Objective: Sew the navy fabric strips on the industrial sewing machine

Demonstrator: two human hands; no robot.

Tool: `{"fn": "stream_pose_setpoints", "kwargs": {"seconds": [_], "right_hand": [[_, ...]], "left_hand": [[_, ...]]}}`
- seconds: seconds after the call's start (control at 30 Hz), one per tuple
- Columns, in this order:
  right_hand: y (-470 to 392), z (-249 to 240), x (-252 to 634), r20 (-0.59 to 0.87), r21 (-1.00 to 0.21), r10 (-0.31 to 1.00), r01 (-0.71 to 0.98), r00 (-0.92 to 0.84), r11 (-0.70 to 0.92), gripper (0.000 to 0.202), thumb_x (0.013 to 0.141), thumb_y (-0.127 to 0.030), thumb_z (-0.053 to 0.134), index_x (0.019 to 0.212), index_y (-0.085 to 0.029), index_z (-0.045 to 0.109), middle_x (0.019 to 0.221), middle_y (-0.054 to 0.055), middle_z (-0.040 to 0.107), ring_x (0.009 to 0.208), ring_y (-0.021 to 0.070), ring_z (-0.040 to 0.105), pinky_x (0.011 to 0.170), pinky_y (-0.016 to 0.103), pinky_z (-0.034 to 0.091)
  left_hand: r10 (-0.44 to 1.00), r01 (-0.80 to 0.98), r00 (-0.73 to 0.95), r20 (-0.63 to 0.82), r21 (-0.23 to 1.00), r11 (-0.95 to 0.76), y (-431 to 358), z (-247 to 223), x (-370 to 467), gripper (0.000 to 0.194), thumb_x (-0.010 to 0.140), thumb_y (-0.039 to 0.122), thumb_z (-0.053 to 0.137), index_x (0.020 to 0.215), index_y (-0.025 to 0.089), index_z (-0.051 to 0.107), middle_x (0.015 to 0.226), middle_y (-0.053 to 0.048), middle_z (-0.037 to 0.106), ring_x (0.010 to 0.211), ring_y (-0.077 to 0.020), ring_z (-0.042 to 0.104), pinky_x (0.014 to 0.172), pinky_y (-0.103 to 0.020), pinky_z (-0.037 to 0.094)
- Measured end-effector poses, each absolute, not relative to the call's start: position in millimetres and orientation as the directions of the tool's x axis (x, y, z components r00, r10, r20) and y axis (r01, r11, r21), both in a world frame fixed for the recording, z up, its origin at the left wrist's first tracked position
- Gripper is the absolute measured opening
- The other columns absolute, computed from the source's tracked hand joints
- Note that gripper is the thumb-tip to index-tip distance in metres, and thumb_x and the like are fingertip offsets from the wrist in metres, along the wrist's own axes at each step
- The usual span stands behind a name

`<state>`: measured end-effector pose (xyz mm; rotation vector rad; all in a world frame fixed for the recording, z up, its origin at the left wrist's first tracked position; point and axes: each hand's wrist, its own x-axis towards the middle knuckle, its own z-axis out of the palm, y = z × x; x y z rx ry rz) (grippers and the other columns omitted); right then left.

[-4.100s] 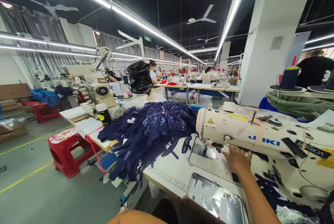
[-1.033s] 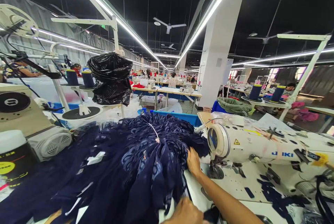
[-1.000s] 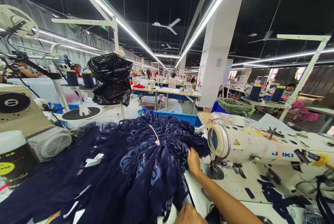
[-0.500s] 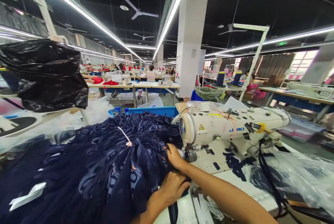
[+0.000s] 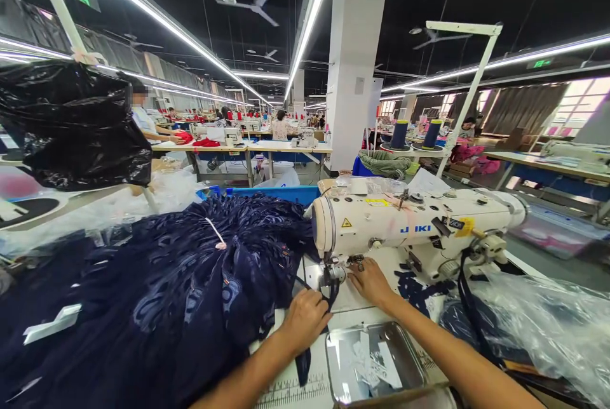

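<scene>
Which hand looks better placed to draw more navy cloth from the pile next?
Left, probably. The left hand is close beside the navy cloth pile. The right hand is farther from it, at the sewing machine, with the left arm nearer the pile.

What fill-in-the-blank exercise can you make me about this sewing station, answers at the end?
The hanging plastic bag on the left is coloured ____.
The brand letters on the nearest sewing machine are coloured ____.
The right hand is farther from the navy fabric pile than its partner, the ____.
The metal tray holds slips coloured ____.

black; blue; left hand; white
</scene>
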<state>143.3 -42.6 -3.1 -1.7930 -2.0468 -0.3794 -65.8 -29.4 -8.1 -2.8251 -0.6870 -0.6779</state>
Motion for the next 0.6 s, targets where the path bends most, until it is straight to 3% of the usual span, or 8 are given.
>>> {"fn": "stream_pose_setpoints", "kwargs": {"seconds": [0.23, 0.37, 0.5, 0.6], "right_hand": [[-14, -15, 149, 0.495, -0.035, 0.857, 0.982, -0.143, 0.183, 0.016, 0.079, -0.020, 0.051, 0.070, -0.016, 0.064, 0.077, 0.011, 0.066, 0.085, 0.0287, 0.057, 0.084, 0.049, 0.036], [-32, -17, 152, 0.495, -0.016, 0.831, 0.954, -0.252, 0.299, 0.013, 0.079, -0.018, 0.052, 0.082, -0.018, 0.064, 0.085, 0.008, 0.066, 0.086, 0.0232, 0.056, 0.085, 0.041, 0.037], [-51, -18, 159, 0.498, -0.091, 0.770, 0.859, -0.398, 0.503, 0.020, 0.082, -0.013, 0.046, 0.092, -0.019, 0.063, 0.095, 0.005, 0.066, 0.086, 0.0179, 0.055, 0.082, 0.034, 0.040], [-55, -19, 165, 0.507, -0.213, 0.774, 0.815, -0.379, 0.539, 0.022, 0.082, -0.012, 0.044, 0.092, -0.020, 0.062, 0.096, 0.005, 0.065, 0.088, 0.0175, 0.055, 0.081, 0.033, 0.041]], "left_hand": [[0.357, 0.505, 0.739, 0.571, -0.121, -0.854, -57, 4, -53, 0.019, 0.073, 0.025, 0.063, 0.060, 0.015, 0.053, 0.071, -0.002, 0.053, 0.074, -0.0188, 0.049, 0.064, -0.032, 0.033], [0.376, 0.503, 0.730, 0.571, -0.077, -0.861, -49, 10, -41, 0.016, 0.076, 0.020, 0.056, 0.061, 0.015, 0.054, 0.070, -0.002, 0.052, 0.074, -0.0181, 0.048, 0.068, -0.034, 0.033], [0.382, 0.488, 0.793, 0.474, -0.121, -0.864, -27, 7, -26, 0.013, 0.076, 0.010, 0.052, 0.063, 0.014, 0.054, 0.074, -0.005, 0.054, 0.076, -0.0198, 0.049, 0.067, -0.033, 0.034], [0.402, 0.464, 0.839, 0.367, -0.095, -0.881, -15, 2, -18, 0.017, 0.076, 0.002, 0.046, 0.067, 0.013, 0.054, 0.075, -0.005, 0.056, 0.078, -0.0193, 0.050, 0.067, -0.032, 0.036]]}}
